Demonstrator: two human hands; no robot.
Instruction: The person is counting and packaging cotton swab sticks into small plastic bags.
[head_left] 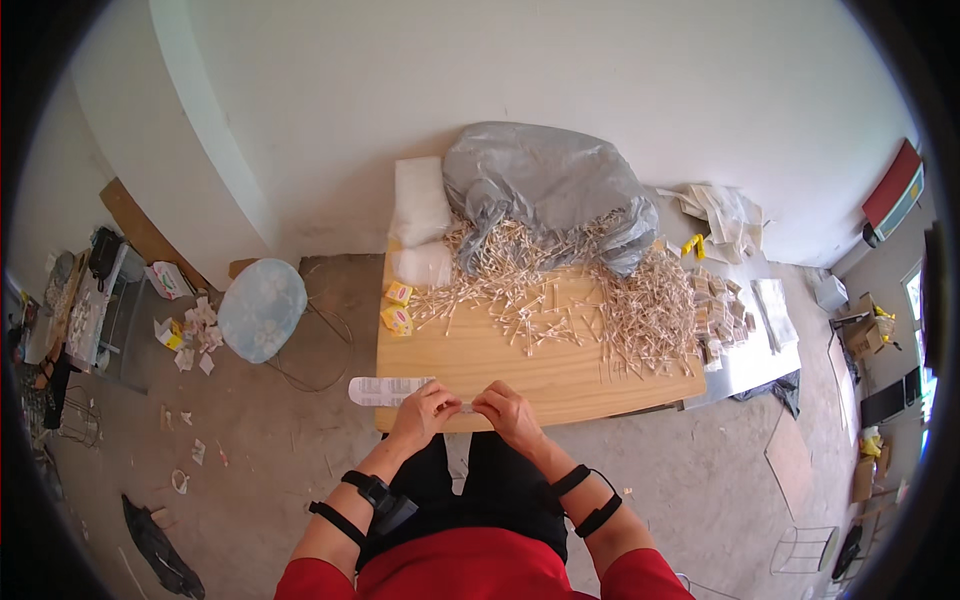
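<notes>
Pinching a small clear plastic strip [467,405] between both sets of fingertips, left hand [425,408] and right hand [505,410] meet at lower centre, over the near edge of the pale wooden table [470,365]. Heaped white cotton swabs [560,290] lie above, a grey plastic bag [545,185] behind them.

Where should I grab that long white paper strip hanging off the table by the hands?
Probably best by its free left end. The white paper strip lies flat along the near edge of the wooden table, and that end pokes out past the table's left corner into open air. Coming from the left, fingers could pinch it above and below. Its right end sits at the left hand.
</notes>
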